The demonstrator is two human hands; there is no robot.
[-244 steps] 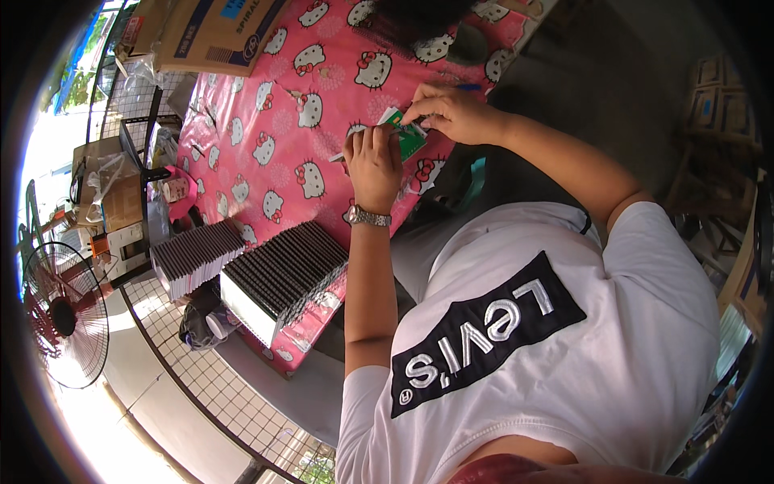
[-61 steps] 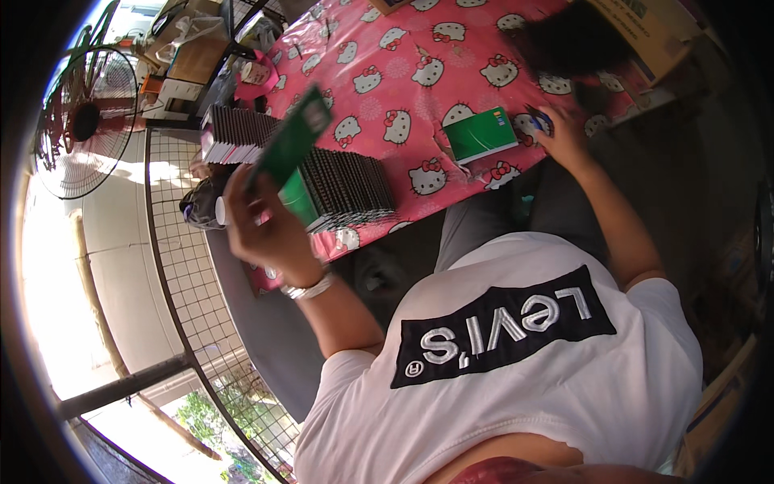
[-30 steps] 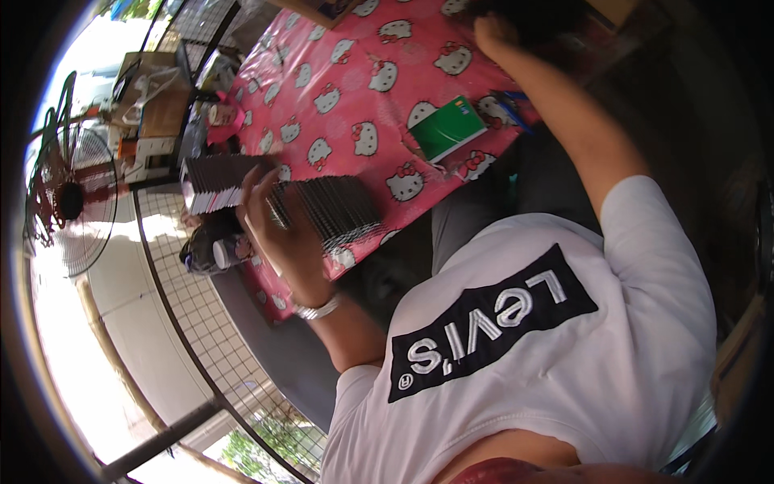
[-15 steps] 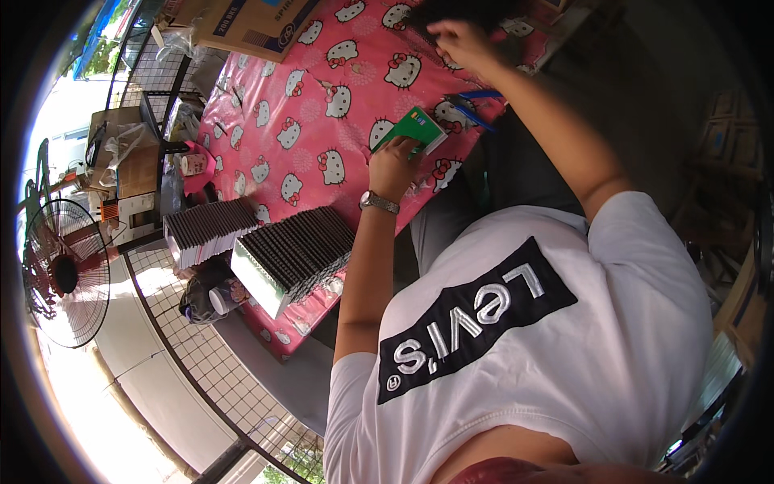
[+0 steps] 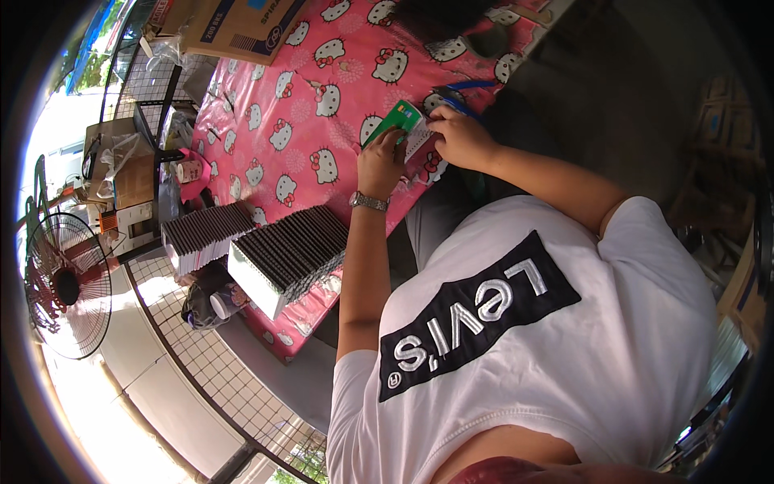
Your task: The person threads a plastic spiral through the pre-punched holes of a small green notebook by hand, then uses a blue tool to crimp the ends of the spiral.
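Observation:
A small notebook with a green cover (image 5: 405, 115) lies at the near right edge of the pink table. My left hand (image 5: 380, 164), with a metal watch at the wrist, grips its near side, fingers over the cover. A strip of white pages with a row of holes shows along its right side. My right hand (image 5: 466, 140) is at that strip, fingers pinched together at the page edge. Whatever lies between those fingertips is too small to make out. Just beyond the right hand is a blue-handled tool (image 5: 468, 87), partly hidden.
Two stacks of notebooks with dark spiral bindings, a larger stack (image 5: 292, 252) and a smaller stack (image 5: 208, 230), stand at the left. A dark heap (image 5: 439, 18) lies at the far edge near a cardboard box (image 5: 242, 28). A fan (image 5: 66, 286) stands far left.
My right hand has come back from the dark heap to the notebook's right edge. The left hand still holds the notebook, now tilted slightly, with more of its page strip showing.

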